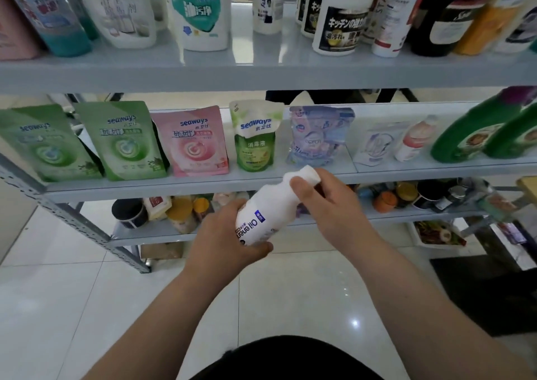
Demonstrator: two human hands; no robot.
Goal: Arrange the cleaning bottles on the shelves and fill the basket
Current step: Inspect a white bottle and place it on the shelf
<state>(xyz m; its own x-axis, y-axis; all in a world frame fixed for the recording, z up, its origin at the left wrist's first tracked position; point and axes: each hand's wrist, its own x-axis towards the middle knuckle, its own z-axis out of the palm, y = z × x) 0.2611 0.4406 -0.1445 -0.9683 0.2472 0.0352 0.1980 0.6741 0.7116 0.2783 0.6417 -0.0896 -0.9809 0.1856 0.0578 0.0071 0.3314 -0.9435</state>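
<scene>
I hold a white "Oil enemy" bottle (268,208) tilted in front of the shelves, cap up and to the right. My left hand (223,240) grips its lower body from below. My right hand (325,205) grips its neck just under the white cap. A matching "Oil enemy" bottle (267,1) stands on the top shelf (261,74) among several white, teal and dark cleaning bottles. No basket is in view.
The middle shelf (203,187) carries several seaways refill pouches (191,141), a bluish bag (319,135) and green bottles (479,135) at the right. The lower shelf (162,234) holds jars and cans. A white tiled floor (290,292) lies below, with a dark mat (488,292) at the right.
</scene>
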